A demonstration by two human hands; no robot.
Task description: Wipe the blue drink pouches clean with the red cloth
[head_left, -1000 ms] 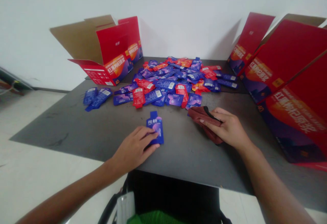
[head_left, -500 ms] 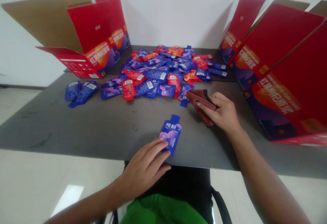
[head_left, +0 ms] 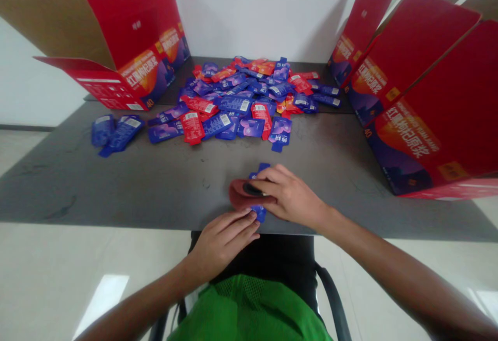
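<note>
A bright green garment (head_left: 249, 317) with a mesh-like texture is worn, both forearms (head_left: 155, 293) bare.

The left grip (head_left: 221, 245) lies palm-down and outstretched, the right grip (head_left: 293, 196) curled just beside it.

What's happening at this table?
The person's right hand holds a reddish-brown cloth over a blue pouch lying on the table, while the left hand's fingertips touch its near end. Farther back lies a pile of red and blue pouches, with red boxes on either side.
</note>
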